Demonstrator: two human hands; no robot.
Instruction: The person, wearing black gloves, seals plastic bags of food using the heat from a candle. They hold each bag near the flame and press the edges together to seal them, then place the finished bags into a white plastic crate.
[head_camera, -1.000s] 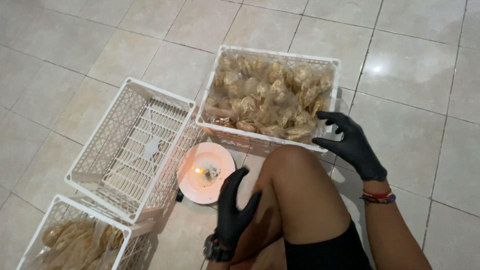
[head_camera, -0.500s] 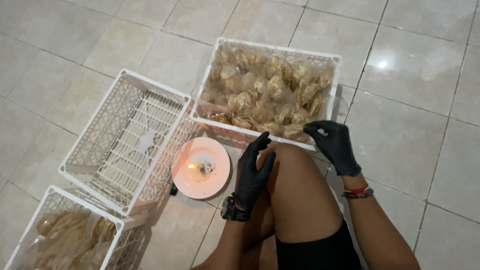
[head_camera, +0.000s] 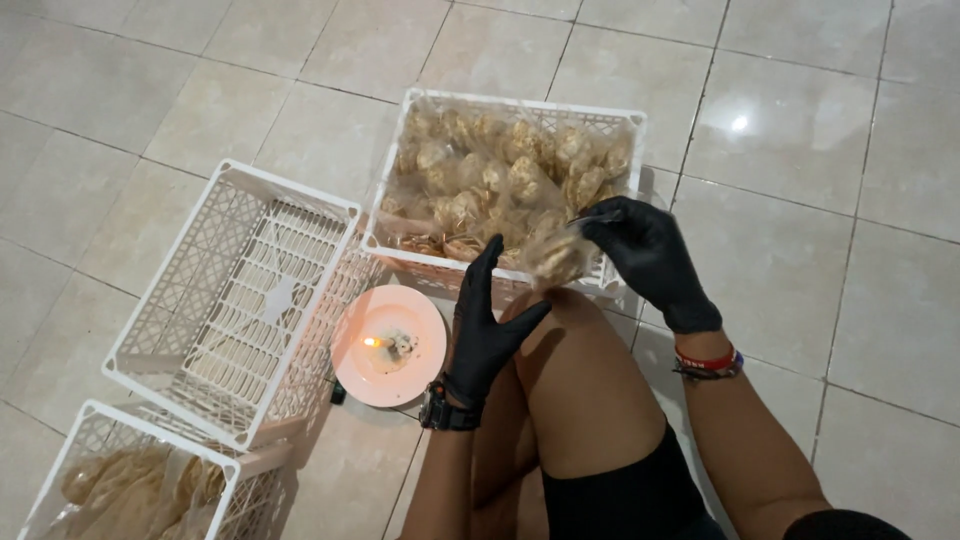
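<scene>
Both my hands wear black gloves. My right hand (head_camera: 648, 255) pinches the top of a small clear bag of pale crackers (head_camera: 553, 256) and holds it just above my bent knee, at the front rim of a white plastic crate (head_camera: 617, 125) filled with several such bags. My left hand (head_camera: 488, 325) is open, fingers spread and pointing up, close beside the bag but apart from it. A pink plate (head_camera: 425, 365) with a short burning candle (head_camera: 385, 345) stands on the floor just left of my left hand.
An empty white crate (head_camera: 240, 300) lies tilted to the left of the plate. Another white crate (head_camera: 100, 440) at the lower left holds bagged crackers. Pale glossy floor tiles (head_camera: 820, 230) surround everything. My bare knee (head_camera: 580, 370) fills the lower middle.
My right hand has lifted a bag of crackers out of the full crate toward my knee. My left hand has risen from beside my leg toward the bag.
</scene>
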